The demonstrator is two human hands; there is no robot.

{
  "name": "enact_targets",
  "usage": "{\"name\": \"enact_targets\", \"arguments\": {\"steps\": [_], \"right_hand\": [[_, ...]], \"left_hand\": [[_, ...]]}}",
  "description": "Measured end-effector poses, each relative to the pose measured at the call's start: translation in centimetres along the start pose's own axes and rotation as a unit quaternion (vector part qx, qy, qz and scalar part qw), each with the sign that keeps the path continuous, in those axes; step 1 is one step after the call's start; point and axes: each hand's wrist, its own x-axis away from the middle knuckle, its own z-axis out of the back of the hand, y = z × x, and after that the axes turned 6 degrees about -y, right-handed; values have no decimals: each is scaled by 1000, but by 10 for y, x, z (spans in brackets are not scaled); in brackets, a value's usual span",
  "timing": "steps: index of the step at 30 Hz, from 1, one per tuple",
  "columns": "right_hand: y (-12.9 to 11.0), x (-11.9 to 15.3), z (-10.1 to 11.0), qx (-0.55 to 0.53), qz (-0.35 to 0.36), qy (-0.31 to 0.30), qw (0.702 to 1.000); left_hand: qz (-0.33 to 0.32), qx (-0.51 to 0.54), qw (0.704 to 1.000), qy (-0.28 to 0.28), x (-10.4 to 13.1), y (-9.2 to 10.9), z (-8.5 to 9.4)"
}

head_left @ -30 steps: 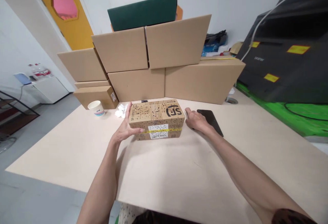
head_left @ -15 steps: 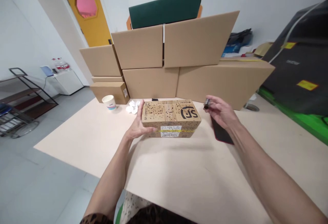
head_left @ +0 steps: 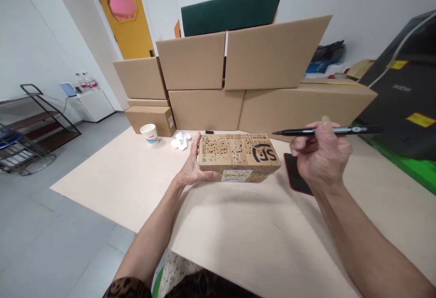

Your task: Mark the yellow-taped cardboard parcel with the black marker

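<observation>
A small brown cardboard box (head_left: 235, 150), printed "SF EXPRESS" and speckled with black marks, stands in the middle of the table. A white label (head_left: 237, 175) and a yellow strip run along its near side. My left hand (head_left: 197, 166) grips the box's left end, thumb on the near side and fingers behind. To the right of the box, my right hand (head_left: 323, 152) is closed around a black marker pen (head_left: 303, 131), held level with its bare tip pointing left. Behind the box lies a small black pen cap (head_left: 209, 132).
Large cardboard boxes (head_left: 275, 57) are stacked along the table's back edge. A paper cup (head_left: 149, 133) and crumpled white tissue (head_left: 181, 141) sit at the left. Partly under my right hand lies a black phone (head_left: 295, 175). A dark covered machine (head_left: 408, 75) stands at far right.
My right hand has turned and risen, so the marker now lies sideways instead of end-on. My left hand stays on the box. The whole view has shifted slightly.
</observation>
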Motion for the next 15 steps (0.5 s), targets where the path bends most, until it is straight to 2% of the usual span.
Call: {"name": "enact_targets", "arguments": {"steps": [5, 9, 15], "right_hand": [[-13, 32, -23, 11, -57, -135, 989], [-9, 45, -28, 75, -51, -236, 967], [-8, 42, -40, 211, 5, -280, 936]], "left_hand": [[-5, -31, 999, 8, -1, 2, -6], [-8, -33, 999, 2, -2, 1, -8], [-27, -30, 999, -4, -2, 0, -10]]}}
